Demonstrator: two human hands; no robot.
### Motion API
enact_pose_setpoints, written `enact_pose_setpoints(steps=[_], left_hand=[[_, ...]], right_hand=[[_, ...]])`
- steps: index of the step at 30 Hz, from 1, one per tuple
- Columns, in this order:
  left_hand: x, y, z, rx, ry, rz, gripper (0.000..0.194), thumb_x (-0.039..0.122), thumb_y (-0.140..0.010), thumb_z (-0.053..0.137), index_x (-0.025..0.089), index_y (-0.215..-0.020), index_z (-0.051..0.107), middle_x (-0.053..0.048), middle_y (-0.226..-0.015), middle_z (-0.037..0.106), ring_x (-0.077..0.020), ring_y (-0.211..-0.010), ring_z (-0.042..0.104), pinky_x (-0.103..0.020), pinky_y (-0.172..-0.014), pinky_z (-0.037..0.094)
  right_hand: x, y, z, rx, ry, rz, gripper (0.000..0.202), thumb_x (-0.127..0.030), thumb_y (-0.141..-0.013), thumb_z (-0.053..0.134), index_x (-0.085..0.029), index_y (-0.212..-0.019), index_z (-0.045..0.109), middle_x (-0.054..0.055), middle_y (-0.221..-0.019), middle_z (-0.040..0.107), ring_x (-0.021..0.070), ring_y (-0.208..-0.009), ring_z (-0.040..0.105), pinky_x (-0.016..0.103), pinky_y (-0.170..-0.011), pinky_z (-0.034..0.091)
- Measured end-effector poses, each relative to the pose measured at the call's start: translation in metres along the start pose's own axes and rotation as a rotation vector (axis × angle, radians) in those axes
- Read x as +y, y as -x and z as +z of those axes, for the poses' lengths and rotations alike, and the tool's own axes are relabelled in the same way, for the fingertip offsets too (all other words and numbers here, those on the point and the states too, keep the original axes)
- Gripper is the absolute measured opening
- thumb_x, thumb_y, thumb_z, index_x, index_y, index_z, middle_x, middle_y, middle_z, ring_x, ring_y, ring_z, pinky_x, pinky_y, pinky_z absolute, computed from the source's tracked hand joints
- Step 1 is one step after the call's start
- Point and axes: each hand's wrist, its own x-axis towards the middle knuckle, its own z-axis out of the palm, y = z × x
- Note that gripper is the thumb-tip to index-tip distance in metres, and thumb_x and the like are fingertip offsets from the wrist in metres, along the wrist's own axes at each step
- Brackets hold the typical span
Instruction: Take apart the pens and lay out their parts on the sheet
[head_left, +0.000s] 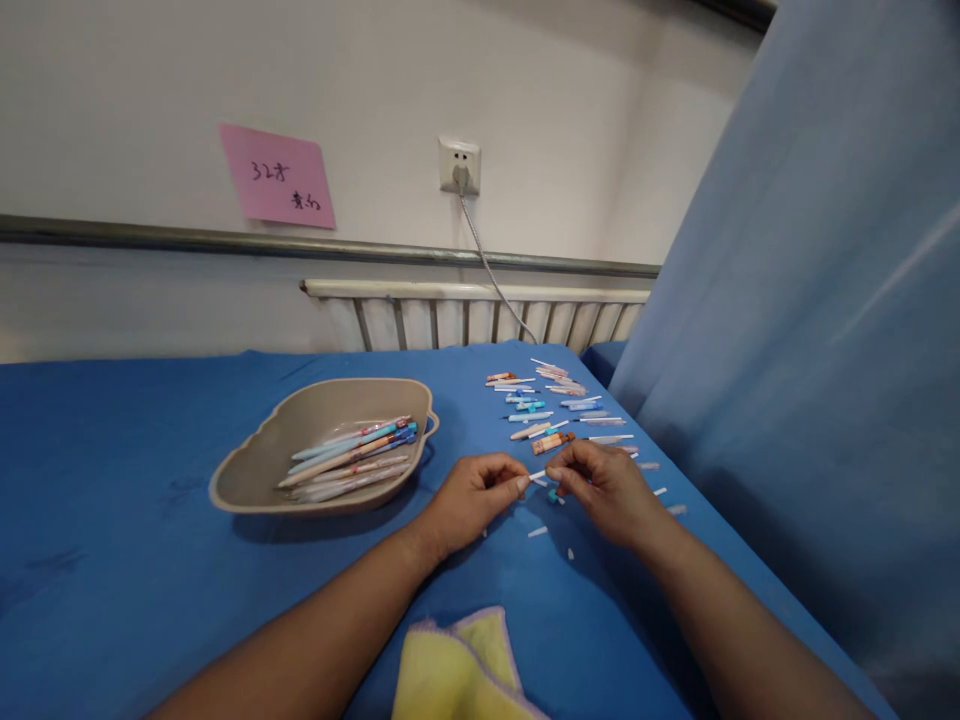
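Note:
Over the blue sheet, my left hand [484, 497] and my right hand [606, 488] are close together, fingertips pinched. Between them stretches a thin white pen tube [538, 476], its ends hidden by the fingers. Just below the tube lies a small teal pen piece [553, 496]. Nearer to me are a short white piece [538, 532] and a tiny white bit [570, 554]. Beyond my hands, rows of pen parts are laid out: an orange-brown barrel [549, 443], a teal piece [530, 406], a blue barrel [585, 406] and several thin white tubes.
Left of my hands stands a beige basin [247, 490] with several assembled-looking pens [349, 458] in it. A yellow cloth [450, 665] lies in front of me. A blue curtain [817, 330] hangs along the right edge. Behind are a bed rail [480, 292] and a plugged-in socket [460, 165].

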Motion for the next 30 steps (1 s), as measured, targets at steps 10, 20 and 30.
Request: enact_pose_setpoints(steps=[10,20,30], left_hand=[[0.003,0.002,0.000,-0.013,-0.078,0.041,0.019,0.030,-0.076,0.058,0.013,-0.075,0.066,0.000,-0.068,0.060,-0.0115,-0.065,0.049,-0.020,-0.061,0.038],[0.006,-0.003,-0.005,0.157,0.036,-0.025,0.022,0.035,-0.068,0.064,0.013,-0.070,0.064,0.001,-0.059,0.056,-0.0089,-0.053,0.046,-0.020,-0.050,0.038],[-0.004,-0.007,-0.005,0.152,0.019,-0.038,0.022,0.035,-0.068,0.063,0.013,-0.071,0.064,0.002,-0.058,0.056,-0.0075,-0.050,0.045,-0.019,-0.048,0.037]], right_hand=[[0.003,0.000,0.001,-0.048,0.016,0.009,0.019,-0.028,-0.083,0.051,-0.019,-0.066,0.054,-0.002,-0.061,0.059,0.0119,-0.058,0.054,0.023,-0.056,0.038],[0.021,0.006,0.006,-0.318,0.158,0.087,0.009,-0.020,-0.074,0.056,-0.018,-0.067,0.061,-0.001,-0.061,0.062,0.0119,-0.055,0.052,0.022,-0.050,0.031],[0.027,-0.002,0.014,-0.173,0.234,0.090,0.010,-0.022,-0.078,0.054,-0.019,-0.072,0.062,0.001,-0.070,0.065,0.0142,-0.065,0.056,0.023,-0.058,0.036]])
